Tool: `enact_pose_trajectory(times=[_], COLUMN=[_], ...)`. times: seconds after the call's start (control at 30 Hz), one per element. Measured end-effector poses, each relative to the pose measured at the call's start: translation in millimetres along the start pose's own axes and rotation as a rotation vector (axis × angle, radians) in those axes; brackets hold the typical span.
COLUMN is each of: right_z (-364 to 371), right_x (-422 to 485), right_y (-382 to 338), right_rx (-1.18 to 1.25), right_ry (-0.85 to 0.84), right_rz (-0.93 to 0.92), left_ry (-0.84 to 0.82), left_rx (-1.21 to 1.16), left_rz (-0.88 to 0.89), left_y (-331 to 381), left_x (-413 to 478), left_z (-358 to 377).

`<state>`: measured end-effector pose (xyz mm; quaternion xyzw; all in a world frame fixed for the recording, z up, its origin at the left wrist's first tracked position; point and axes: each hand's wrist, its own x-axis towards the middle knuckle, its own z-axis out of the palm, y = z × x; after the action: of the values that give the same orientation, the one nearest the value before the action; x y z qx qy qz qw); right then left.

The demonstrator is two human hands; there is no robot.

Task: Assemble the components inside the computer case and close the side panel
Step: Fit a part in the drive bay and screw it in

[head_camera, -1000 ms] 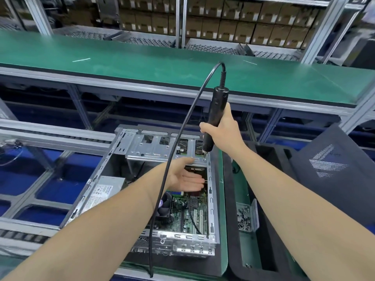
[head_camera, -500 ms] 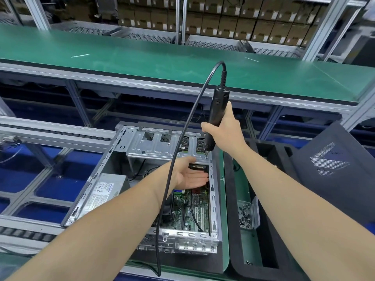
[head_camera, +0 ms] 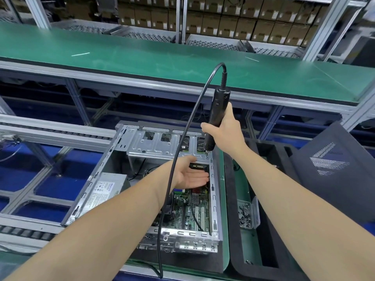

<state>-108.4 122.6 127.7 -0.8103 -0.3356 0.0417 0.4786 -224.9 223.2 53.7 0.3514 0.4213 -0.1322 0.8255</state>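
An open computer case (head_camera: 95,177) lies on its side in front of me, its green motherboard (head_camera: 190,207) and grey power supply (head_camera: 103,189) showing. My right hand (head_camera: 225,130) grips a black electric screwdriver (head_camera: 217,112) upright, its tip touching the near right corner of the silver drive bracket (head_camera: 160,145). My left hand (head_camera: 192,175) reaches inside the case just under that bracket, palm up with straight fingers, beside a black part (head_camera: 199,166). The dark side panel (head_camera: 332,179) with a perforated pattern leans at the right.
A small clear box of screws (head_camera: 246,214) sits in a black foam tray (head_camera: 229,199) right of the case. The screwdriver's black cable (head_camera: 182,138) loops over my left forearm. A green conveyor belt (head_camera: 162,57) runs behind, with shelves of cardboard boxes (head_camera: 223,21) beyond.
My left hand has slid slightly forward and right under the bracket. The screwdriver has stayed upright at the bracket's corner.
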Motion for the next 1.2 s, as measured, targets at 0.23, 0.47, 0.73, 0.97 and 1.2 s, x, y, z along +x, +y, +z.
enact_pose_trajectory(times=[0.23,0.47,0.73,0.97,1.2], right_z=[0,-3,3,-6,-11], right_x=[0,2,1,-2,-20], right_y=[1,8,11,-3,-28], right_rx=[-0.003,0.027,0.012,0.044,-0.010], right_ry=[-0.010,-0.049,-0.063,0.031,-0.159], right_rz=[-0.003,0.000,-0.014,-0.070,-0.295], left_ry=[-0.012,-0.028,-0.034,-0.113,-0.289], left_rx=[0.007,0.006,0.063,0.297,0.127], left_rz=[0.008,0.016,-0.004,-0.005,0.327], left_y=[-1,-2,2,14,63], left_x=[0,4,10,-5,-52], left_z=[0,-1,-4,-12,5])
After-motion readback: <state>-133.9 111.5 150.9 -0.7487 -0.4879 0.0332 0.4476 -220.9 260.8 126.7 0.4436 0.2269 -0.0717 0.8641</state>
